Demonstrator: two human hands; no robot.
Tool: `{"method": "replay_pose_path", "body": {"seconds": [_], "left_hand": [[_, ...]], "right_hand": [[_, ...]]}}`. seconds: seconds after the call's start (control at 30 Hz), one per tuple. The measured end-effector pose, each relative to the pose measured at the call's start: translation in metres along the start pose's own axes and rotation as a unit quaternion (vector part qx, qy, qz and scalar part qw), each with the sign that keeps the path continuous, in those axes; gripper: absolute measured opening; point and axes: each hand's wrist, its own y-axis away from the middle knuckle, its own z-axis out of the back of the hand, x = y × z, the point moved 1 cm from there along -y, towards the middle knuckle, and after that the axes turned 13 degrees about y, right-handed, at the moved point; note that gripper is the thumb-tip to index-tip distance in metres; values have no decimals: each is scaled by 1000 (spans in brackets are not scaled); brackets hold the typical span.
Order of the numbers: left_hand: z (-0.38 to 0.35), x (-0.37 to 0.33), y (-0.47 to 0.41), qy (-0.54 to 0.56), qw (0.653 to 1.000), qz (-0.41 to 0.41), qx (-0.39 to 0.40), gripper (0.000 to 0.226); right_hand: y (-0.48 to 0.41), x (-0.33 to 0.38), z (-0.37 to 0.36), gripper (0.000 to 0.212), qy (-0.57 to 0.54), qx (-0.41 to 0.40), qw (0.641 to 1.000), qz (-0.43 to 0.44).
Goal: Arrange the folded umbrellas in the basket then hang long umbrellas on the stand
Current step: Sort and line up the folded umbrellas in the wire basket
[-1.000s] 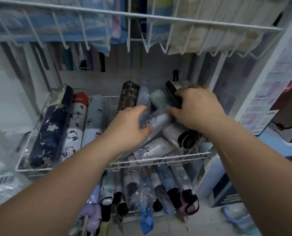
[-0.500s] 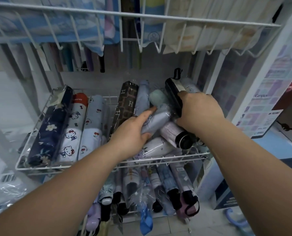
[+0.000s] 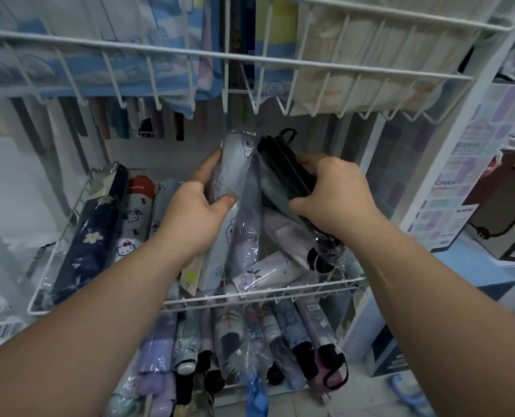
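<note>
Right now I am gripping a pale grey folded umbrella [image 3: 232,167] in my left hand [image 3: 196,218], thumb and fingers curling round its plastic-sleeved body; it is tilting up and away from my palm, raised above the pile in the wire basket [image 3: 259,294]; my right hand [image 3: 337,194] is wrapping round a black folded umbrella [image 3: 281,165], fingers over the top and thumb underneath, its strap end pointing up and away from me; the two umbrellas are sitting between my hands, their far ends just beside each other; below my hands more folded umbrellas are lying crosswise in the basket, among them a white one with a purple flower [image 3: 265,273], resting near the front rim under my right wrist; to the left of my left hand a navy floral umbrella [image 3: 91,236] and a white cartoon-cat umbrella [image 3: 133,219] are lying straight, side by side; beneath my forearms a lower row of sleeved umbrellas [image 3: 286,335] is lying with handles toward me; above my hands an upper wire rack [image 3: 280,60] is running across, with pale fabric showing behind its wires.
</note>
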Motion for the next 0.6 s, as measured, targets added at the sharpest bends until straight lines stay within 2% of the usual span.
{"method": "replay_pose_path", "body": {"seconds": [0.17,0.33,0.4,0.53,0.6], "left_hand": [[28,-6,-6,-62,995,2,-83,68],[74,-16,-14,-134,982,5,-136,67],[94,-16,-16,-191,973,15,-132,66],[118,0,-10,-324,943,40,-66,63],[119,7,-5,-395,917,32,-47,61]], "right_hand": [[-2,31,5,65,-71,-43,996,19],[2,71,-10,58,-185,-9,983,16],[4,86,-27,55,-237,2,972,6],[9,112,-73,56,-349,42,936,-11],[13,122,-96,55,-391,55,919,-17]]}}
